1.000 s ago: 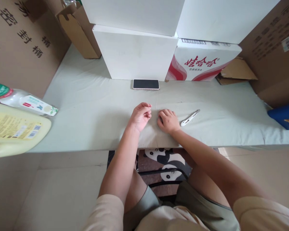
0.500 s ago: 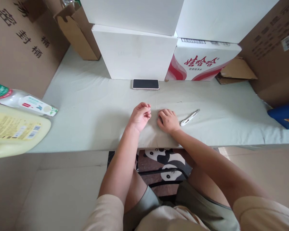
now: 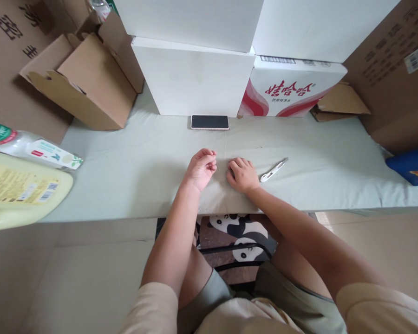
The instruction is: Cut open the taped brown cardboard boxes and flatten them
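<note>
My left hand [image 3: 201, 168] rests on its side on the pale cloth-covered table [image 3: 153, 171], its fingers curled in and the thumb against them. Nothing shows in it. My right hand [image 3: 243, 175] lies palm down a little to its right, fingers loosely bent on the cloth and the thumb apart. Just right of that hand, without touching it, lies a white utility knife [image 3: 273, 170] with its tip pointing away to the right. Beyond both hands a phone [image 3: 209, 122] with a dark screen lies against a white box [image 3: 198, 79].
An open brown cardboard box [image 3: 97, 79] stands at the back left. A clear bottle [image 3: 45, 150] and a pale yellow jug [image 3: 24, 190] lie at the left edge. A red-and-white carton [image 3: 289, 88], flattened cardboard [image 3: 341, 104] and a blue package [image 3: 411, 167] are on the right.
At the back left, a brown cardboard box now stands farther forward on the table, covering part of the large printed carton. My hands, the phone and the knife have stayed in place.
</note>
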